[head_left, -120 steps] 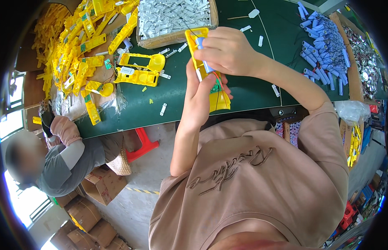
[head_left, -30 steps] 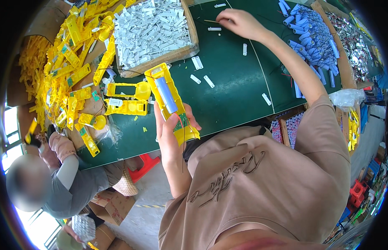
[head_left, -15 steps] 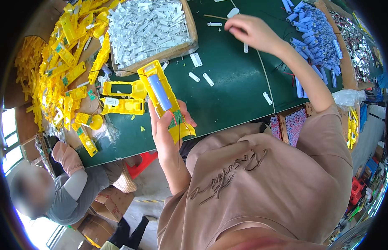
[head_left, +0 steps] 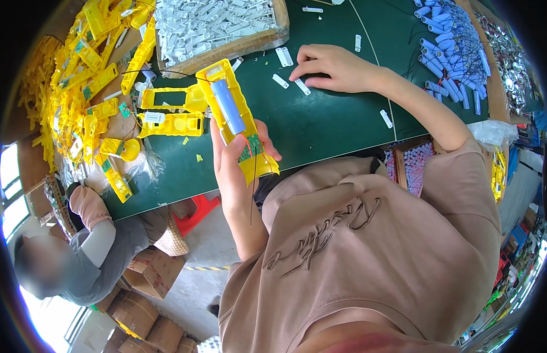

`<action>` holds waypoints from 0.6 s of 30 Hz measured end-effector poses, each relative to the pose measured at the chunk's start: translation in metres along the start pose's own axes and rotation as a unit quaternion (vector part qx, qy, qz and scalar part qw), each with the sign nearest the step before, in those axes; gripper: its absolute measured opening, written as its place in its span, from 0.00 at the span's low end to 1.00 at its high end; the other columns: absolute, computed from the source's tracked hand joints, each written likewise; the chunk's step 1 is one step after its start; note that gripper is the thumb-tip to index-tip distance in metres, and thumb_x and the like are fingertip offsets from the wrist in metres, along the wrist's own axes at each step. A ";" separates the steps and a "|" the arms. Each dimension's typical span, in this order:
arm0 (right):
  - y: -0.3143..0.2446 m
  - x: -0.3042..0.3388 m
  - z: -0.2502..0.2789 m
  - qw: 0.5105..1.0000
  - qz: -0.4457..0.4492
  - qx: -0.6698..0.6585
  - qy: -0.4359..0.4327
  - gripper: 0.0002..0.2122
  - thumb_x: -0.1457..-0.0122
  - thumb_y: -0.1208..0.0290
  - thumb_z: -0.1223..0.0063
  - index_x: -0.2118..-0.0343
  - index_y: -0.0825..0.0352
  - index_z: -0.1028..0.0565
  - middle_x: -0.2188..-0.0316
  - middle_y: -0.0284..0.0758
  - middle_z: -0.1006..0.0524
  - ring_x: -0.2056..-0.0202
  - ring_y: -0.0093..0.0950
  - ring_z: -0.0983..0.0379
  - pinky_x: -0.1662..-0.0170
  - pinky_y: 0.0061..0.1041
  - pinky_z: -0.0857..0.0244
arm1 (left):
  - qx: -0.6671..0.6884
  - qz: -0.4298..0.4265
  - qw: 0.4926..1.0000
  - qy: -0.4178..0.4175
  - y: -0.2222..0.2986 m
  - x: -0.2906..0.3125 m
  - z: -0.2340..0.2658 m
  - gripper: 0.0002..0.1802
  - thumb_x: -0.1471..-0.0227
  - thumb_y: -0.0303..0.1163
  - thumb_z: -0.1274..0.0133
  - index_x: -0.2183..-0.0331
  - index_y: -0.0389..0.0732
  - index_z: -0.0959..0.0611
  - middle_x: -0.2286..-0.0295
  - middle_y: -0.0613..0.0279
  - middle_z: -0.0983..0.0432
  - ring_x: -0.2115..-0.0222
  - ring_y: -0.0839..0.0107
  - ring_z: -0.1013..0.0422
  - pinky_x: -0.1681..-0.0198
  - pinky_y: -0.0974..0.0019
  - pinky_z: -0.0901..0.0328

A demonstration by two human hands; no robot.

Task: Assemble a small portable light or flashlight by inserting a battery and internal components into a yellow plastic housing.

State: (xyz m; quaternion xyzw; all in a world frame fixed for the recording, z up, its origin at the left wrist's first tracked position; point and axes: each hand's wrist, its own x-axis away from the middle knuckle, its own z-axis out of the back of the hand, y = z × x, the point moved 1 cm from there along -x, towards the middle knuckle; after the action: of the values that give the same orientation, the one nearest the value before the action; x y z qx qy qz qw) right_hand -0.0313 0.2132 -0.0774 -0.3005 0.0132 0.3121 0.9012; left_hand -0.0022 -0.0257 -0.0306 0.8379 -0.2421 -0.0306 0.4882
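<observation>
My left hand (head_left: 231,162) is closed around the lower part of a yellow plastic housing (head_left: 245,112), which is tilted with its hollow side facing up. Inside it lie a blue cylindrical battery (head_left: 228,107) and a small green circuit board (head_left: 250,148), with thin red and black wires. A black wire hangs down past my wrist. My right hand (head_left: 329,67) is over the green table, fingers bent and apart, the fingertips at a small white plastic strip (head_left: 302,87) lying flat. Another white strip (head_left: 280,81) lies just left of it.
A cardboard tray (head_left: 282,38) of white strips stands at the back. Yellow housings (head_left: 170,123) are heaped at left, blue batteries (head_left: 447,53) piled at right. Shiny metal parts (head_left: 502,65) fill a box beyond. Another person (head_left: 103,253) sits at the lower left.
My right hand has come nearer and to the left, from the far part of the table to the white strips. My left hand still holds the yellow housing. The view has shifted slightly.
</observation>
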 end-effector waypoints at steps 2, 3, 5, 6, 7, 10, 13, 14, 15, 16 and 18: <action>0.001 -0.002 -0.002 0.999 -0.015 -0.034 -0.006 0.09 0.52 0.74 0.50 0.65 0.62 0.28 0.72 0.31 0.34 0.69 0.29 0.36 0.65 0.26 0.41 | -0.001 -0.001 1.000 0.000 0.000 0.000 0.000 0.22 0.52 0.36 0.59 0.55 0.40 0.41 0.76 0.55 0.36 0.81 0.73 0.35 0.80 0.70 0.34; 0.003 -0.002 -0.005 1.000 0.015 0.000 0.009 0.08 0.52 0.72 0.49 0.67 0.62 0.28 0.72 0.31 0.34 0.69 0.29 0.36 0.65 0.26 0.42 | 0.002 0.002 1.000 0.003 0.000 0.000 -0.001 0.22 0.52 0.36 0.59 0.55 0.40 0.41 0.76 0.55 0.36 0.81 0.73 0.35 0.80 0.70 0.34; 0.003 -0.005 -0.012 0.998 0.048 0.032 0.024 0.07 0.52 0.70 0.49 0.69 0.62 0.29 0.72 0.31 0.34 0.69 0.28 0.36 0.66 0.25 0.42 | 0.004 0.004 1.000 0.009 0.000 0.001 -0.001 0.22 0.52 0.36 0.59 0.55 0.40 0.41 0.76 0.55 0.36 0.81 0.73 0.35 0.79 0.70 0.34; 0.002 -0.007 -0.016 0.993 0.074 0.088 0.040 0.07 0.52 0.68 0.49 0.71 0.63 0.31 0.73 0.31 0.34 0.70 0.28 0.36 0.67 0.25 0.42 | 0.002 0.006 1.000 0.007 0.000 0.002 -0.001 0.22 0.52 0.36 0.59 0.55 0.40 0.41 0.76 0.55 0.36 0.81 0.73 0.35 0.79 0.70 0.34; 0.001 -0.008 -0.018 0.983 0.100 0.145 0.056 0.08 0.51 0.67 0.49 0.72 0.63 0.32 0.74 0.31 0.34 0.70 0.28 0.36 0.67 0.25 0.42 | 0.001 0.007 1.000 0.005 0.001 0.002 0.000 0.22 0.52 0.35 0.59 0.55 0.40 0.41 0.76 0.55 0.36 0.81 0.73 0.35 0.79 0.70 0.34; -0.004 -0.009 -0.020 0.974 0.085 0.190 0.086 0.07 0.49 0.68 0.51 0.74 0.64 0.35 0.77 0.32 0.33 0.74 0.29 0.36 0.70 0.23 0.42 | 0.008 0.006 1.000 -0.012 0.000 0.002 -0.001 0.22 0.52 0.35 0.59 0.54 0.41 0.41 0.76 0.55 0.36 0.81 0.72 0.36 0.79 0.70 0.34; -0.019 -0.005 -0.011 0.975 -0.154 -0.134 0.089 0.05 0.46 0.70 0.53 0.74 0.65 0.35 0.79 0.31 0.33 0.78 0.24 0.36 0.74 0.19 0.43 | 0.023 0.018 1.000 0.001 0.001 0.003 -0.002 0.25 0.55 0.34 0.57 0.55 0.39 0.42 0.76 0.53 0.34 0.82 0.70 0.33 0.79 0.68 0.33; -0.022 -0.003 -0.008 0.961 -0.151 -0.205 0.106 0.04 0.45 0.72 0.55 0.73 0.65 0.34 0.80 0.28 0.33 0.80 0.16 0.38 0.77 0.15 0.44 | 0.023 0.017 1.000 0.002 0.001 0.003 -0.002 0.25 0.55 0.34 0.57 0.55 0.39 0.42 0.76 0.53 0.34 0.82 0.70 0.33 0.79 0.68 0.33; -0.027 -0.002 -0.005 0.961 -0.150 -0.205 0.105 0.04 0.45 0.72 0.55 0.73 0.65 0.34 0.80 0.28 0.33 0.80 0.16 0.38 0.77 0.15 0.44 | 0.021 0.016 1.000 0.003 0.000 0.004 -0.002 0.25 0.55 0.34 0.58 0.55 0.39 0.42 0.76 0.53 0.34 0.82 0.70 0.33 0.79 0.68 0.33; -0.032 0.000 -0.003 0.925 -0.192 -0.311 0.105 0.03 0.45 0.72 0.55 0.72 0.65 0.33 0.80 0.27 0.33 0.79 0.14 0.39 0.77 0.14 0.44 | 0.018 0.016 1.000 0.002 0.000 0.003 -0.002 0.25 0.56 0.34 0.58 0.55 0.39 0.43 0.76 0.53 0.34 0.82 0.70 0.33 0.79 0.68 0.33; -0.038 0.005 -0.001 0.843 -0.222 -0.478 0.107 0.06 0.44 0.71 0.56 0.68 0.67 0.30 0.79 0.25 0.33 0.80 0.12 0.39 0.77 0.11 0.45 | 0.015 0.018 1.000 0.003 0.000 0.003 -0.003 0.25 0.56 0.34 0.58 0.55 0.39 0.43 0.76 0.53 0.34 0.82 0.70 0.33 0.79 0.67 0.33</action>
State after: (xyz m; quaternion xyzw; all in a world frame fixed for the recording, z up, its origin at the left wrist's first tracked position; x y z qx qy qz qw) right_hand -0.0055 0.1920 -0.0587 -0.7203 -0.1082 0.0369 0.6842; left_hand 0.0016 -0.0244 -0.0282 0.8408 -0.2559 -0.0160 0.4768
